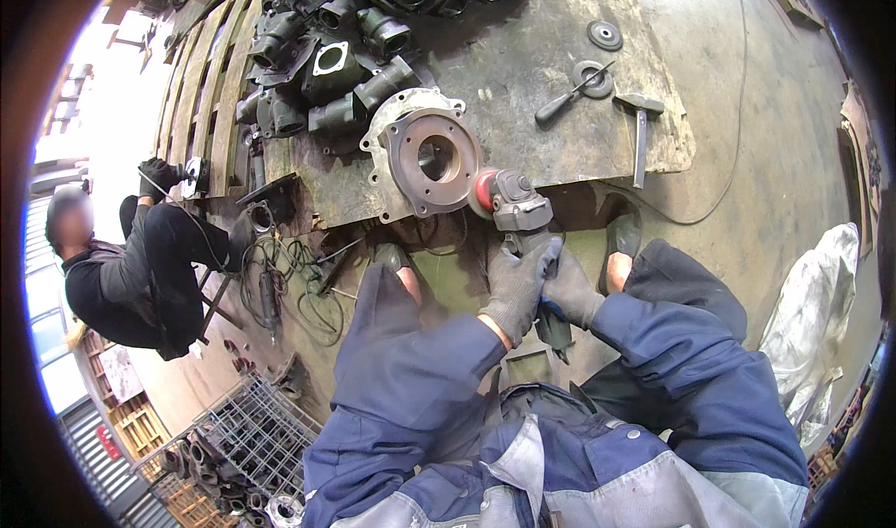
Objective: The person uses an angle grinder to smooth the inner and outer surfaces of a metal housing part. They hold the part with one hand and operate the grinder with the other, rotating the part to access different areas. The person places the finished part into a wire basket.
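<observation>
Both my gloved hands are wrapped round an angle grinder. My left hand grips its body from the left, and my right hand closes on it from the right, partly overlapping. The grinder's red disc meets the right rim of a round metal flange casting, or sits just beside it; I cannot tell which. This casting has a large centre hole and bolt holes, and it is propped tilted at the near edge of a worn metal-topped work surface. The fingers are partly hidden by the tool.
Dark pipe-shaped castings are heaped behind the flange. A hammer, a dark-handled tool and round discs lie to the right. At left a co-worker sits near tangled cables. A wire basket holds metal parts.
</observation>
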### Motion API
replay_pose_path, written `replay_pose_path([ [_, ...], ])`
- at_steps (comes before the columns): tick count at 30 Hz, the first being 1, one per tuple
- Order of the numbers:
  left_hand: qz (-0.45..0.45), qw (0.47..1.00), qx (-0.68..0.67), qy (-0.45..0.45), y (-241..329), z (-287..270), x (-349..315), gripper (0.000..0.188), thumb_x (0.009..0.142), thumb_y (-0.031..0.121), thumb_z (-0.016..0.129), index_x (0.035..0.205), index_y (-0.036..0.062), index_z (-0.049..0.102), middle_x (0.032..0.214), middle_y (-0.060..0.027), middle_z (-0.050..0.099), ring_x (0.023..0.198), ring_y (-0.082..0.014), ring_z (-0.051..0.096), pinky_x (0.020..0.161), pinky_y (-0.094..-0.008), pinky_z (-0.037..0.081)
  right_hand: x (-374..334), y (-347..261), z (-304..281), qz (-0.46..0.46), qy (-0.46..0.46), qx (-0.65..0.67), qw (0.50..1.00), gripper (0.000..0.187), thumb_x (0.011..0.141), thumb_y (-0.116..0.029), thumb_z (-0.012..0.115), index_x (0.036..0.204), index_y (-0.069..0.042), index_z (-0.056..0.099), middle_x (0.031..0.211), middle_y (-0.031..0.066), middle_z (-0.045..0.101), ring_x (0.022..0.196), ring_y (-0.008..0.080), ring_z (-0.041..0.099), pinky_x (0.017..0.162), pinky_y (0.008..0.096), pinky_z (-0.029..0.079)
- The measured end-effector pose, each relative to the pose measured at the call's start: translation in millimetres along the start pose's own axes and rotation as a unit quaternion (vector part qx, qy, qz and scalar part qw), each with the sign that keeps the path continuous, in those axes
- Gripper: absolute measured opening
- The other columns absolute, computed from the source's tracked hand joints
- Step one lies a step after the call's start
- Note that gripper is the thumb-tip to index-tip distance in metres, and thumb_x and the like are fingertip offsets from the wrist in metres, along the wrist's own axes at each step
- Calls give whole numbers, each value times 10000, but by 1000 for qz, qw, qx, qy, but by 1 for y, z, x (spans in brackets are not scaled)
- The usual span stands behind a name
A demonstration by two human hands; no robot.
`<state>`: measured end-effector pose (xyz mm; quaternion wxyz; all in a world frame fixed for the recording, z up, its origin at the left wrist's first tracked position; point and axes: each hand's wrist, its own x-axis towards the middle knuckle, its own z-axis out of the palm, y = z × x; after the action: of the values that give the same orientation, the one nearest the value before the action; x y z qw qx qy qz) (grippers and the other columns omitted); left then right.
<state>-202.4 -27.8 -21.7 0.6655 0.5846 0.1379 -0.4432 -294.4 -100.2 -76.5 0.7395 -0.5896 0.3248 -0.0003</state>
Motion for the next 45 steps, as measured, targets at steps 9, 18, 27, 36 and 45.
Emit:
replay_pose_path([
  [9, -10, 996, 82, -17, 1, 2, 21, 412, 879, 222, 860, 1168, 3, 666, 1046, -76, 738, 916, -145, 679, 832, -316, 556, 23, 6, -9, 55, -19, 115, 992, 379, 912, -49, 710, 1254, -11, 553, 1198, 96, 678, 1103, 176, 644, 954, 348, 542],
  [18, -1, 997, 63, -35, 3, 2, 36, 452, 874, 258, 867, 1183, -4, 666, 1032, -71, 738, 908, -135, 677, 823, -314, 554, 26, -28, -9, 57, -9, 67, 996, 398, 904, -95, 742, 1261, -11, 586, 1197, 104, 697, 1102, 192, 654, 988, 344, 521],
  [27, 28, 997, 76, -3, 17, 6, 52, 402, 910, 257, 839, 1184, 19, 667, 1014, -57, 722, 873, -154, 680, 775, -330, 542, 45, -51, -9, 80, -49, 102, 990, 498, 884, -115, 789, 1322, 0, 581, 1251, 101, 693, 1136, 183, 653, 1001, 346, 523],
  [36, 99, 987, 119, -41, 52, -9, 55, 414, 979, 304, 761, 1211, -25, 665, 1040, -57, 711, 903, -115, 647, 798, -288, 534, 73, -47, 9, 41, -55, 208, 976, 468, 894, -116, 728, 1325, -15, 578, 1179, 92, 693, 1077, 184, 660, 940, 353, 553],
  [45, 258, 952, 162, -23, 84, -12, 56, 372, 988, 265, 749, 1188, -40, 679, 1005, -73, 716, 860, -121, 649, 760, -284, 527, 83, -115, 19, 35, -67, 84, 994, 407, 872, -90, 693, 1259, 2, 604, 1039, 81, 687, 885, 167, 670, 791, 334, 562],
])
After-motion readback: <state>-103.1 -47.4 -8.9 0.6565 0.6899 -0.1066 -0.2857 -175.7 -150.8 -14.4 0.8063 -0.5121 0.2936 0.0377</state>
